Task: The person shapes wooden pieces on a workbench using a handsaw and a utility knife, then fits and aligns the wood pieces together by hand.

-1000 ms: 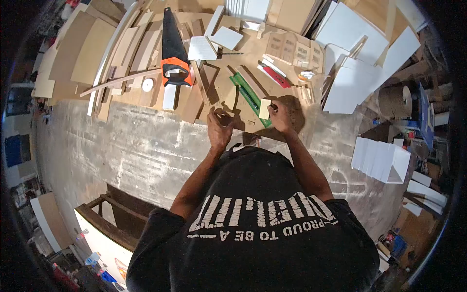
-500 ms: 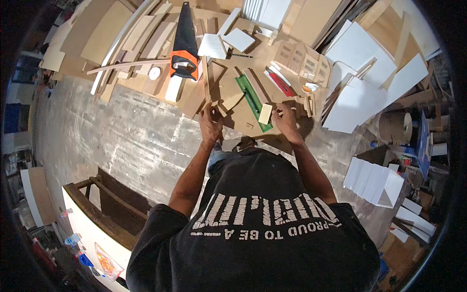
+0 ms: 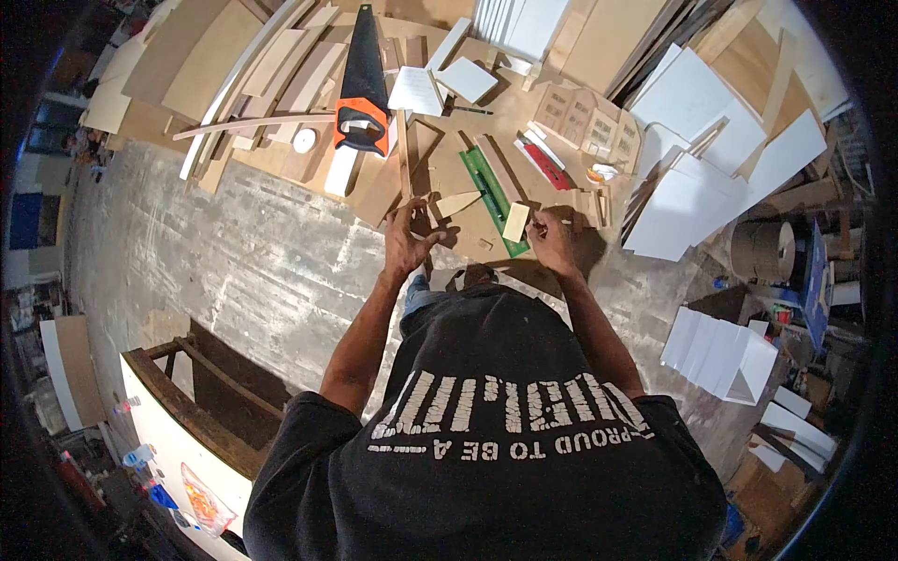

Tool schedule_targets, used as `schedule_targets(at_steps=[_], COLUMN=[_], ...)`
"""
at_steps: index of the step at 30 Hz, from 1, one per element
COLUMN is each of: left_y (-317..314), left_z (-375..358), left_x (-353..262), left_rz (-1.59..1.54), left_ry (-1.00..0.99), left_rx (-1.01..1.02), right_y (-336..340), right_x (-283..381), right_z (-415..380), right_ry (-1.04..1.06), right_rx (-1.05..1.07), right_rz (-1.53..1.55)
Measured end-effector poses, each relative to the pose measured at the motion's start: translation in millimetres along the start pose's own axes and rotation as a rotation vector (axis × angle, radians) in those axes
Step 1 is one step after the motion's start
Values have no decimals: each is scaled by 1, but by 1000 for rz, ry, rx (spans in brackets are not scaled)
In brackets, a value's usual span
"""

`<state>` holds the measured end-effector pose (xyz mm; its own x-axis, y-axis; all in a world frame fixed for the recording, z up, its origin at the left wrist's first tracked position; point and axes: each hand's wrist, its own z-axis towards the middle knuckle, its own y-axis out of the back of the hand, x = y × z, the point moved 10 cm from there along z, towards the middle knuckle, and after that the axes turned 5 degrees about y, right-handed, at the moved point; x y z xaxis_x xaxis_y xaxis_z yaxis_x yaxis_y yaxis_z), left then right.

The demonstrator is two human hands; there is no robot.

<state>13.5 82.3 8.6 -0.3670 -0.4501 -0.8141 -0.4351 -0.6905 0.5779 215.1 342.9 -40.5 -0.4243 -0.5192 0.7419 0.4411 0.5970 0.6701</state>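
My left hand (image 3: pixel 410 245) is at the table's near edge, thumb spread away from the fingers. Its fingertips are right at the lower end of a narrow wood strip (image 3: pixel 404 159). A pointed pale wood piece (image 3: pixel 456 204) lies just right of these fingers. My right hand (image 3: pixel 554 245) has its fingers closed at the side of a small pale wood block (image 3: pixel 515 222), gripping its edge. The block overlaps the lower end of a long green tool (image 3: pixel 488 196), which has a dark strip along it. A wood batten (image 3: pixel 499 170) lies alongside the green tool.
A handsaw (image 3: pixel 362 93) with an orange handle lies left of the strip. A red tool (image 3: pixel 546 166) and a wood piece with rectangular cutouts (image 3: pixel 589 123) are to the right. White panels (image 3: pixel 697 201) lean at the right; boards (image 3: pixel 201 56) are stacked at the left.
My left thumb has moved out to the right, away from the fingers. The right hand stays at the small wood block. The whole view has shifted slightly.
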Motion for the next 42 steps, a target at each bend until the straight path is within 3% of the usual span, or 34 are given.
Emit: schedule_targets(at_steps=[9, 17, 29, 33, 39, 40, 42], left_y=[0, -5, -5, -5, 30, 34, 40], left_z=[3, 5, 6, 6, -5, -7, 0], left_x=[5, 20, 22, 26, 18, 22, -1], left_rz=[15, -25, -56, -32, -94, -127, -13], left_ry=[-91, -48, -38, -123, -22, 119, -129], left_rx=[19, 51, 109, 115, 32, 44, 26], right_y=[-1, -6, -8, 4, -8, -8, -20], right_x=[-3, -9, 39, 79, 76, 76, 65], right_z=[-7, -12, -7, -8, -1, -1, 2], right_ry=[51, 74, 58, -80, -170, -152, -116], right_rx=[-74, -103, -53, -101, -240, -276, -255], right_rz=[-55, -31, 34, -9, -251, -288, -294])
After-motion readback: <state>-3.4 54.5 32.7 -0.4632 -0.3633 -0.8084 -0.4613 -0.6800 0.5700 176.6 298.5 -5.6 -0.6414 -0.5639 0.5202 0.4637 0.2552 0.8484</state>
